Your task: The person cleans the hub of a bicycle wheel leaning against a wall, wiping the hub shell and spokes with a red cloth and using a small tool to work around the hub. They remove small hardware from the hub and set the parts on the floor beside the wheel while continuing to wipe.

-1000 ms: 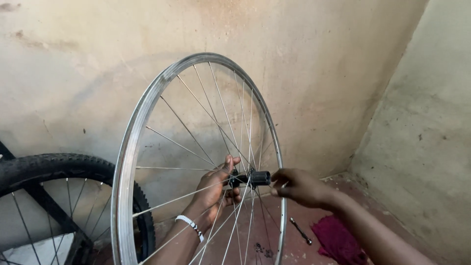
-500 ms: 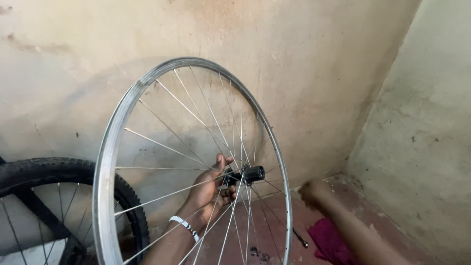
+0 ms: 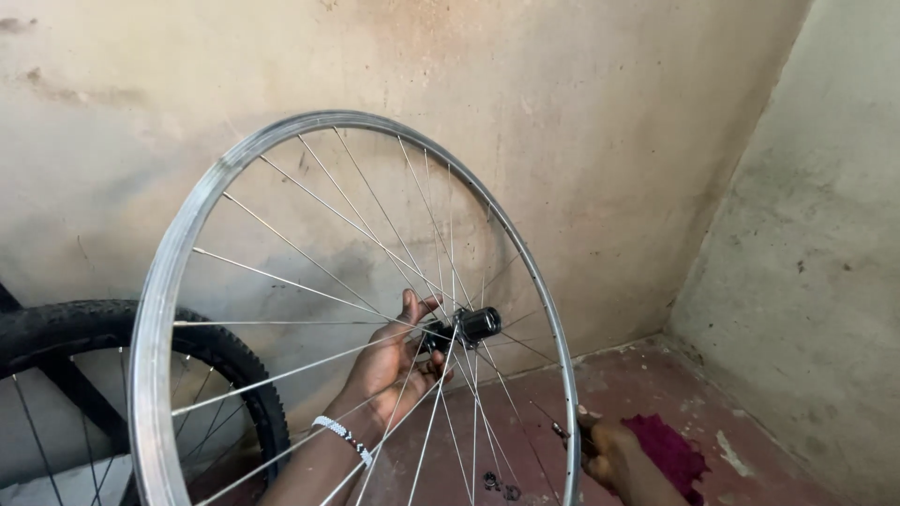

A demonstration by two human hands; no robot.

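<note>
The left hand [image 3: 392, 361] reaches through the spokes of a bare silver wheel [image 3: 159, 375] and grips it at the black hub [image 3: 469, 326], thumb up and fingers curled around the axle on the near side, so the hand is closed on the hub. A white beaded bracelet [image 3: 343, 437] sits on that wrist. The wheel stands upright and slightly turned, its rim without a tyre, held in front of a stained plaster wall [image 3: 581, 122]; its lower edge runs out of view at the bottom. The right hand [image 3: 607, 450] is low, just beside the right edge of the rim, near the reddish floor [image 3: 656, 375]. It is at a thin dark tool [image 3: 560, 431] that lies there, the fingers bent over its end; whether they have closed on it cannot be told, since the rim and the hand's own back hide the fingertips. Just right of that hand lies a crumpled magenta rag [image 3: 667, 452] on the floor. Some small dark parts [image 3: 497, 485] lie on the floor under the wheel, seen between the spokes. At the left, behind the rim, a second wheel with a knobbly black tyre [image 3: 112, 323] leans against the wall, partly covered by the silver rim. A second wall [image 3: 816, 262], grey and rough, meets the first at the corner on the right.
</note>
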